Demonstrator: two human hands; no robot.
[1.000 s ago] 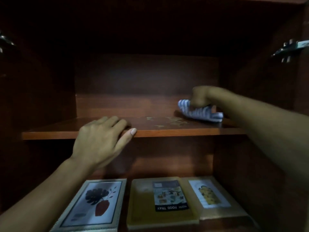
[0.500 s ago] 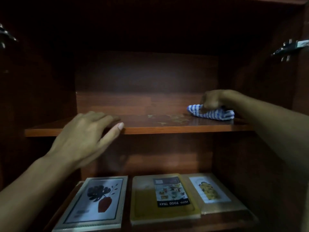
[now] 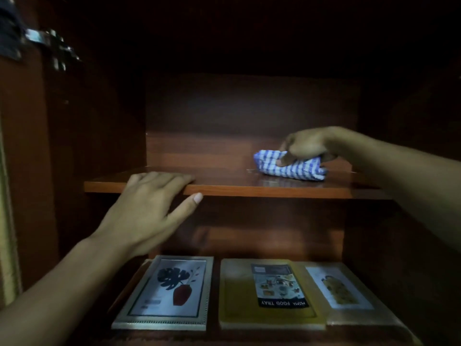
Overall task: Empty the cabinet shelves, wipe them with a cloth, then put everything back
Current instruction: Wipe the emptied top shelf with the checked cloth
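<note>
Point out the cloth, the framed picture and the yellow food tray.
cloth [image 3: 299,171], head view, striped middle fold
framed picture [image 3: 181,294], head view, red vase print
food tray [image 3: 237,295], head view, bare yellow left side

Only readable bit is on the yellow tray [image 3: 239,308], on the shelf below the right hand [image 3: 304,146]. Its dark label [image 3: 280,285] says "FOOD TRAY" in white caps, upside down from here. There's another word before it, maybe "MAMA", but it's too fuzzy to swear by. The small print on the picture frame [image 3: 164,293] under the left hand [image 3: 149,208] is just blur.
</note>
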